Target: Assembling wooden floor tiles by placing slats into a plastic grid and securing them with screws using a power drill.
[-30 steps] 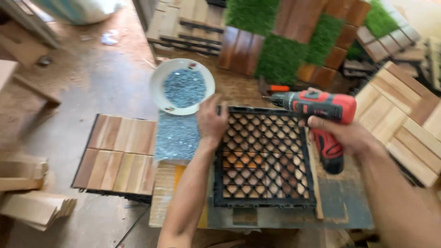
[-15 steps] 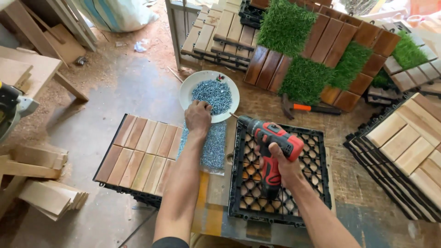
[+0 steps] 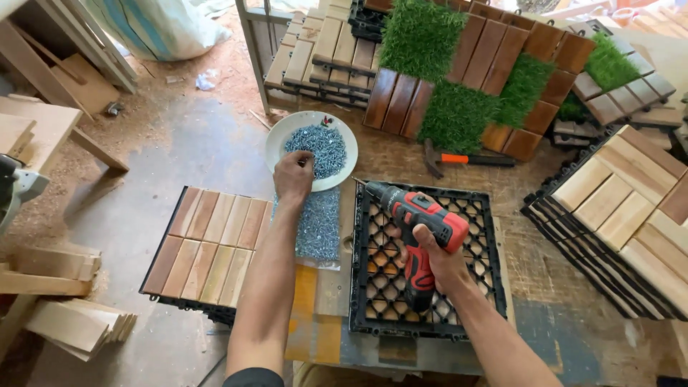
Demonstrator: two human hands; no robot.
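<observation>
Left hand [image 3: 294, 177] now reaching screws [image 3: 317, 149] (one bowl [image 3: 281, 140])

A worn, paint-stained surface [image 3: 326, 308] carries a black grid tile [image 3: 423, 261] lying face down, a bag of screws [image 3: 319, 226] just left of it, and a white bowl of screws [image 3: 312, 149] at its far edge. On the dusty floor [image 3: 172, 150] lie a finished wood tile [image 3: 208, 244], a hammer [image 3: 466, 158], wood-and-grass tiles [image 3: 466, 79], tile stacks [image 3: 623, 222] and wood offcuts [image 3: 79, 322].
</observation>
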